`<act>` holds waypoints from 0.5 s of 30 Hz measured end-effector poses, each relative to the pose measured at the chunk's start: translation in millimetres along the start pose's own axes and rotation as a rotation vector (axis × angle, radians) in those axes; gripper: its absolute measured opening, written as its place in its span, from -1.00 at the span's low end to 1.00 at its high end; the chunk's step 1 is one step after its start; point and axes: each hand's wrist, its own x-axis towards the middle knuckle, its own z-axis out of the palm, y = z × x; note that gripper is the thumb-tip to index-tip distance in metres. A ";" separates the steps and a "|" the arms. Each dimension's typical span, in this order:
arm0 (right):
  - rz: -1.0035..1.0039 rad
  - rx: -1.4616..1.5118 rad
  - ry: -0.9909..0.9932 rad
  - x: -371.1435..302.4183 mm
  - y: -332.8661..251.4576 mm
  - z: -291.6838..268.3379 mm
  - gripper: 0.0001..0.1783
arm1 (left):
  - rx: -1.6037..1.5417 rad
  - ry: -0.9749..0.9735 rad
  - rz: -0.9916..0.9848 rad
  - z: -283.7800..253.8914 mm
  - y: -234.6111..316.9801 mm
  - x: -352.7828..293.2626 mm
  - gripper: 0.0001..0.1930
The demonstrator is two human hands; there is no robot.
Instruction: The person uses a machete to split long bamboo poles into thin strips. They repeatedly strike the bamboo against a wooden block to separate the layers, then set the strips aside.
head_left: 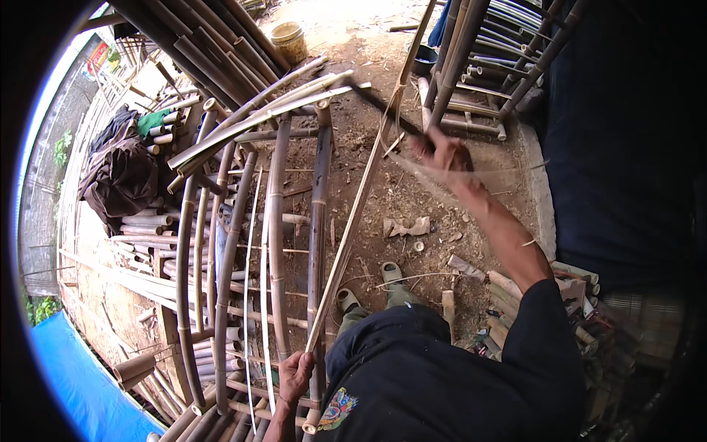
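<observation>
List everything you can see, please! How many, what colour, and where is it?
bamboo strip: one, pale tan, slanting up the middle
blade tool: one, dark, upper middle
bamboo frame: one, brown, left of the legs
bamboo rack: one, brown, upper right
stacked poles: many, brown, upper left
cut bamboo pieces: several, tan, lower right
bucket: one, yellowish, top
cloth heap: one, dark brown, left
tarp: one, blue, lower left
shoes: two, greenish-grey, lower middle
shirt: one, black, bottom
left fingers: one set, gripping the strip
right fingers: one set, gripping the tool
</observation>
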 end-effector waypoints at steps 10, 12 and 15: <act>-0.197 0.011 0.215 33.2 27.1 1.1 -0.24 | 0.047 -0.048 0.017 -5.1 -3.1 3.4 -0.51; -0.697 -0.159 0.176 15.6 14.9 20.0 -0.28 | 0.074 -0.085 0.005 0.4 30.2 12.1 -0.52; -0.885 -0.616 -0.046 28.8 41.7 19.3 -0.35 | 0.120 -0.086 -0.005 -6.6 17.9 10.3 -0.53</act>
